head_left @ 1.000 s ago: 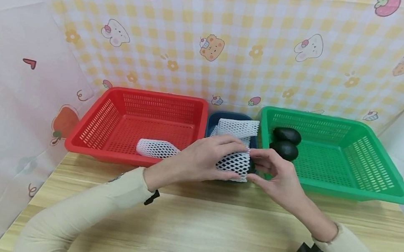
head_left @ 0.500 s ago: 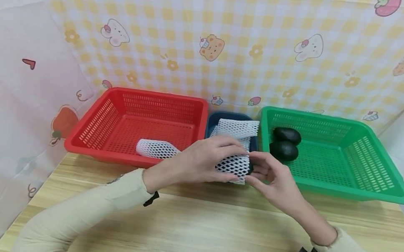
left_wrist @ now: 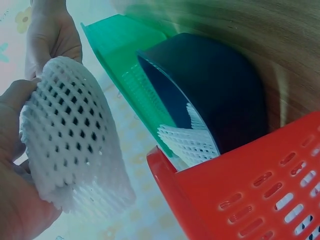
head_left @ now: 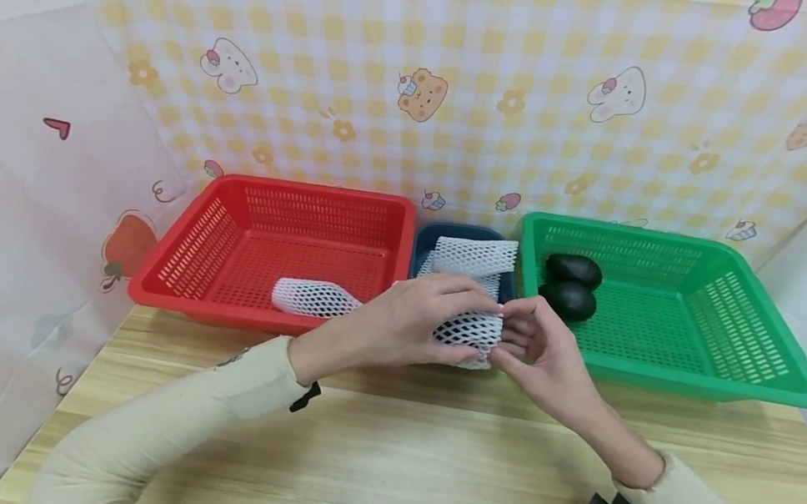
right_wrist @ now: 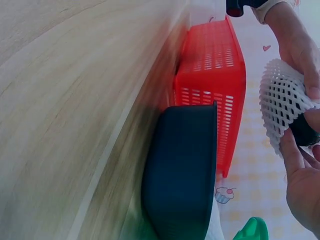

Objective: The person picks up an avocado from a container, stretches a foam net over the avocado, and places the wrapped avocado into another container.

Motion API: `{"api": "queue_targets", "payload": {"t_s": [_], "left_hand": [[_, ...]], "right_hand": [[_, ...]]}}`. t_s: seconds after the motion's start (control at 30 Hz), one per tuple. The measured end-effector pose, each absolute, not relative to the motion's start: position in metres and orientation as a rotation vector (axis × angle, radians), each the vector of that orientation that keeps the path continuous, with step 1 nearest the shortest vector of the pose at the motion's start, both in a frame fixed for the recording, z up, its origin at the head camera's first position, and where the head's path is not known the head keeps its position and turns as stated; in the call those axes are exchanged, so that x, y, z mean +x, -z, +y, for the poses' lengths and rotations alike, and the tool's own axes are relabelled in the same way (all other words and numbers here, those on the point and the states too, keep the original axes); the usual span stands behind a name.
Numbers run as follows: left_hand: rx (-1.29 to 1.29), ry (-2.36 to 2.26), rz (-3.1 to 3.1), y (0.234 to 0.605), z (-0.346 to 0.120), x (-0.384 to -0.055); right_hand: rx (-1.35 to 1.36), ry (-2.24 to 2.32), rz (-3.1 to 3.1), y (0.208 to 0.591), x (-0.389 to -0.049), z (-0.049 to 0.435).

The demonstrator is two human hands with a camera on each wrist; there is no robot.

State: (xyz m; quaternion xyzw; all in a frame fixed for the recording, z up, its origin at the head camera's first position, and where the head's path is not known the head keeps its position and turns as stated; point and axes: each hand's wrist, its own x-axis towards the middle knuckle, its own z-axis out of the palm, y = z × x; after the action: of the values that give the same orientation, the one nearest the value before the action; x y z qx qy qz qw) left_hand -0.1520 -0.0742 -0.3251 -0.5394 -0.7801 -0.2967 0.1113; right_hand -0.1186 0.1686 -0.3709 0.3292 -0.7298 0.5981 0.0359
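My left hand [head_left: 410,320] grips a white foam net sleeve [head_left: 468,329] around a dark avocado, above the front of the blue bin. My right hand [head_left: 550,350] pinches the sleeve's right edge between thumb and fingertips. In the right wrist view, the avocado's dark end [right_wrist: 304,131] pokes out of the net's opening by the right fingers. From the left wrist, dark skin shows through the mesh [left_wrist: 75,120], and the sleeve's near end hangs loose. Two bare avocados [head_left: 568,300] lie at the left of the green basket [head_left: 705,382].
A red basket [head_left: 267,319] at the left contains a net-wrapped item [head_left: 315,297]. Between the baskets, the dark blue bin [head_left: 451,230] holds loose foam nets [head_left: 475,254]. All stand along the back of a wooden table [head_left: 385,460], before a patterned cloth [head_left: 461,150].
The avocado's dark end, visible earlier beside my right fingers in the head view, is now covered by the sleeve's edge. My right hand has shifted slightly; the left barely moves.
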Motion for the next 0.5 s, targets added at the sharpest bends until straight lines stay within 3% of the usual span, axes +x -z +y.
{"api": "queue_targets", "payload": {"t_s": [0.5], "left_hand": [[-1.607,0.807,-2.375,0.3229,-0.0722,-0.1521]], "right_hand": [[1.013,-2.107,-2.115,0.3738,-0.1181,0.1607]]}}
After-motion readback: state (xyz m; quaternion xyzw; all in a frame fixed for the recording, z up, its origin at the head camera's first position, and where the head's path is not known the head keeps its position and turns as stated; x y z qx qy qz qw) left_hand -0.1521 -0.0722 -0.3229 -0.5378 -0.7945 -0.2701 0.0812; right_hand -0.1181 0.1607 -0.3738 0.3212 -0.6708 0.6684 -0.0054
